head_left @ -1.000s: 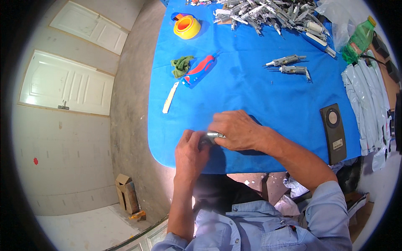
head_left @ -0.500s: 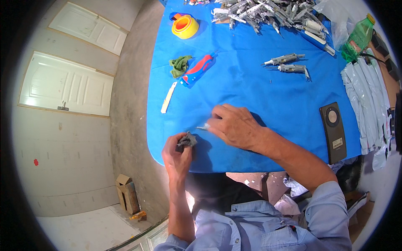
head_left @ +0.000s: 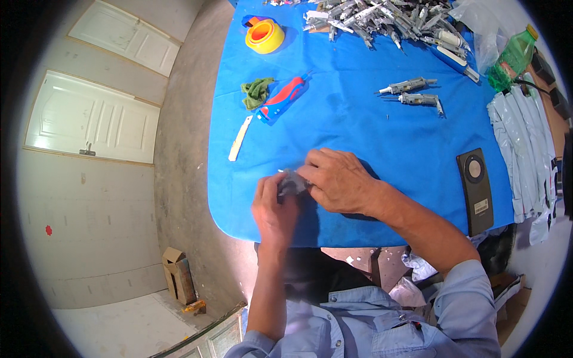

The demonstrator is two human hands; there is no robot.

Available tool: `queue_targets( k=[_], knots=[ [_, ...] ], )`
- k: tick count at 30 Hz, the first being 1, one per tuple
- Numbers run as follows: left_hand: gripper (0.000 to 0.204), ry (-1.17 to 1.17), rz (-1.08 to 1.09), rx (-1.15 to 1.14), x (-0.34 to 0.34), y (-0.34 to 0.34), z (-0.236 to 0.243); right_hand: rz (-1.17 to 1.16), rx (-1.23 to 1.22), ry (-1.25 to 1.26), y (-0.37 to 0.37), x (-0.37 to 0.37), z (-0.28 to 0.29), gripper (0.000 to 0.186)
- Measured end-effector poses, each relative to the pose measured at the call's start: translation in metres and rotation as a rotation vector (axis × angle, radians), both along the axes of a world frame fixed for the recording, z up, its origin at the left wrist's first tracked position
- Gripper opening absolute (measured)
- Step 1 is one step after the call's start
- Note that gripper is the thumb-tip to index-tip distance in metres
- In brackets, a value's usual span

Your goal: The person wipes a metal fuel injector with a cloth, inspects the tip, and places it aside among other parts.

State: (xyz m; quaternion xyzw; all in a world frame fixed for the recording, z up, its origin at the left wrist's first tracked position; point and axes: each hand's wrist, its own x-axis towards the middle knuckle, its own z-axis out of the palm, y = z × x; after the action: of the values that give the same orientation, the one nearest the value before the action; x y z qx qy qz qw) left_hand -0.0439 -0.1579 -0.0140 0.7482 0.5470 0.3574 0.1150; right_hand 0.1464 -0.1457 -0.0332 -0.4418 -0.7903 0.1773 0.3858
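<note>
Over the near part of the blue-covered table, my left hand (head_left: 276, 206) pinches a crumpled dark grey cloth (head_left: 292, 184), somewhat blurred by motion. My right hand (head_left: 337, 179) meets it from the right, its fingers closed at the cloth's edge. The small pale part that was in those fingers is now mostly hidden by the cloth and fingertips. Beyond my hands lie a white strip-shaped piece (head_left: 240, 138), a red and blue electric screwdriver (head_left: 283, 99) and a crumpled green cloth (head_left: 257, 93).
Two grey mechanical parts (head_left: 412, 92) lie right of centre, below a large heap of similar parts (head_left: 382, 21). A yellow tape roll (head_left: 264, 36) sits far left. A phone (head_left: 475, 191), a green bottle (head_left: 513, 56) and grey plastic bags (head_left: 519, 149) line the right side.
My left hand has moved right and slightly up, bringing the grey cloth against the small part at my right fingertips. My right hand has barely shifted.
</note>
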Motion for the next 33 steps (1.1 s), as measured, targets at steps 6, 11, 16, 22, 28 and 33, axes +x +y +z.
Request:
queue_targets(
  k=[6, 11, 16, 22, 28, 33],
  knots=[
    [0.032, -0.015, 0.075, -0.104, -0.024, 0.014, 0.001, 0.030, -0.103, -0.028, 0.002, 0.003, 0.001, 0.011],
    [0.034, -0.034, 0.065, -0.036, -0.018, 0.001, 0.009, 0.027, -0.096, -0.020, 0.001, 0.003, 0.002, 0.009],
    [0.034, 0.049, -0.067, -0.013, 0.015, -0.012, 0.010, 0.035, -0.099, -0.022, 0.003, 0.005, -0.001, 0.009],
    [0.026, 0.066, -0.005, -0.030, 0.010, 0.004, 0.009, 0.018, -0.110, -0.021, 0.003, 0.003, 0.001, 0.008],
    [0.022, -0.002, 0.077, -0.101, -0.010, 0.018, 0.014, 0.021, -0.142, -0.036, 0.004, 0.005, -0.001, 0.019],
    [0.023, -0.181, 0.083, -0.275, -0.008, 0.004, 0.028, 0.028, -0.197, -0.006, 0.004, 0.005, 0.003, 0.035]
  ],
)
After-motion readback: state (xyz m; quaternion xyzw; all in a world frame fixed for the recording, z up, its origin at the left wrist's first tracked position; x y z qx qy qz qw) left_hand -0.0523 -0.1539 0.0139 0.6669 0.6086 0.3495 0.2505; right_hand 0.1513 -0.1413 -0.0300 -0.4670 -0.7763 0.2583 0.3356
